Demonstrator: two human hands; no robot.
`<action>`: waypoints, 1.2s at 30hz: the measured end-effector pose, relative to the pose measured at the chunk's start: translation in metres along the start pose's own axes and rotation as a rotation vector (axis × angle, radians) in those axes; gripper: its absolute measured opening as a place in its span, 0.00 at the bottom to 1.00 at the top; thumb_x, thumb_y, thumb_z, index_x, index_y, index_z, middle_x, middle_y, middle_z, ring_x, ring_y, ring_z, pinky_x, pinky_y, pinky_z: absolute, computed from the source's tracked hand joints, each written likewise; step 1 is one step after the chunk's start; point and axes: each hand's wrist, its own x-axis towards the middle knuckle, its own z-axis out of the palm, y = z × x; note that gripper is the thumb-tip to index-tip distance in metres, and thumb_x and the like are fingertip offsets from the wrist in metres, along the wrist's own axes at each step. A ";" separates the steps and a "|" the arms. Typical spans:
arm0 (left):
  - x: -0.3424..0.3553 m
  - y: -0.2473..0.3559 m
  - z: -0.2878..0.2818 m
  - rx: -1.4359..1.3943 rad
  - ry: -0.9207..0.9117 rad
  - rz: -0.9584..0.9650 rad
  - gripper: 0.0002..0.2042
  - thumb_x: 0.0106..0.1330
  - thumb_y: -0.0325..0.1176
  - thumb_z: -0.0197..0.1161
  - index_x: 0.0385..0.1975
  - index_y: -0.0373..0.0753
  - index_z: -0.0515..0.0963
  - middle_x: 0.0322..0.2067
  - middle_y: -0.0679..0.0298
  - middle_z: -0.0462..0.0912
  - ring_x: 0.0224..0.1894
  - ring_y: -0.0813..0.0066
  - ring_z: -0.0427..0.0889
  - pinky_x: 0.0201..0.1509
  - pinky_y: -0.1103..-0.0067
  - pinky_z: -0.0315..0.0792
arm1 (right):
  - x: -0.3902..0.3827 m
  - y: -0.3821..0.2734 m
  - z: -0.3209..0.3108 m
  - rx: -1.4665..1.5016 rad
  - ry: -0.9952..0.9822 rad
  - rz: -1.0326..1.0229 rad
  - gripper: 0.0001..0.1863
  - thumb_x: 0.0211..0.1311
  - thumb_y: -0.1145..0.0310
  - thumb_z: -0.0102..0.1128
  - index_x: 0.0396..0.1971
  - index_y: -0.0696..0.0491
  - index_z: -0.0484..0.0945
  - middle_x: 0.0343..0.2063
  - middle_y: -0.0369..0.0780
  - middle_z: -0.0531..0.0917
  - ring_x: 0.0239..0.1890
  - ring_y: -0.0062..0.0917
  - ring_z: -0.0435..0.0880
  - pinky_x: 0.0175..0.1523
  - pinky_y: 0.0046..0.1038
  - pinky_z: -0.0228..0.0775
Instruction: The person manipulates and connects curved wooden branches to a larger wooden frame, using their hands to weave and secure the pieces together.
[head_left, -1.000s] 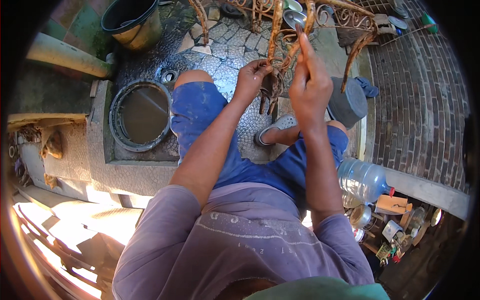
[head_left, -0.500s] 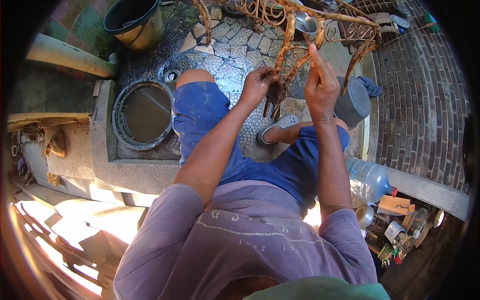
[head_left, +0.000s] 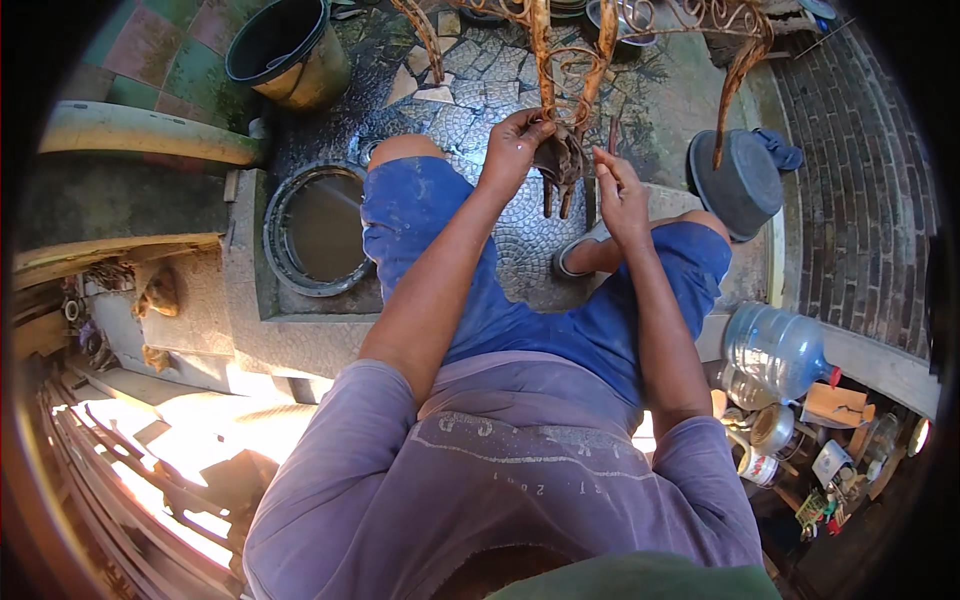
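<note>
Cobbled yard paving (head_left: 520,230) underfoot, wet and dark in patches, with brick ground off beyond the right hand. Seated on a low stone ledge (head_left: 300,330), knees in blue shorts (head_left: 420,210) spread under both forearms.

Left hand (head_left: 515,150) raised ahead of the chest, fingers curled and pinched shut around the lower end of a rusty scrolled iron frame (head_left: 570,60), right where a dark brown rag-like piece (head_left: 560,160) hangs against the metal. Right hand (head_left: 622,190) just beside it, to the right and slightly lower, fingers drawn together around a thin dark stick-like tool (head_left: 612,135) pointing upward; tip close to the rag piece, contact impossible to judge. Hands near each other, not touching.

Rusty frame rising from between the hands toward the top edge, one bent leg (head_left: 735,90) curving down further right of the right hand.

Left of the left hand, beyond the knee: round metal-rimmed opening (head_left: 285,280) set in the ledge. Farther up and left: black bucket (head_left: 300,75). Right of the right hand: grey upturned basin (head_left: 740,185) with a blue cloth (head_left: 775,150) at its far side. Below the right elbow: clear blue water jug (head_left: 775,345), with tins and small clutter (head_left: 790,450) near it. Grey sandal (head_left: 575,255) under the right wrist.
</note>
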 end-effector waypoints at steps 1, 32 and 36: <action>0.000 0.000 0.002 -0.016 -0.002 -0.010 0.14 0.72 0.31 0.67 0.53 0.31 0.82 0.42 0.64 0.87 0.43 0.80 0.83 0.51 0.81 0.76 | -0.003 0.006 0.007 0.023 -0.006 0.004 0.19 0.73 0.68 0.59 0.60 0.55 0.80 0.44 0.46 0.86 0.48 0.33 0.85 0.57 0.29 0.73; -0.038 0.028 -0.021 0.304 0.105 -0.189 0.21 0.70 0.37 0.68 0.56 0.28 0.76 0.42 0.60 0.86 0.43 0.74 0.84 0.48 0.75 0.80 | 0.008 0.015 0.062 0.465 -0.119 0.402 0.21 0.67 0.60 0.69 0.51 0.62 0.83 0.36 0.40 0.88 0.38 0.19 0.82 0.46 0.25 0.74; -0.044 0.017 -0.036 0.505 0.074 -0.146 0.14 0.69 0.32 0.68 0.49 0.30 0.81 0.38 0.64 0.86 0.39 0.79 0.82 0.44 0.80 0.77 | 0.007 0.012 0.063 0.454 -0.140 0.351 0.20 0.66 0.62 0.70 0.50 0.61 0.83 0.36 0.40 0.88 0.38 0.20 0.82 0.47 0.25 0.74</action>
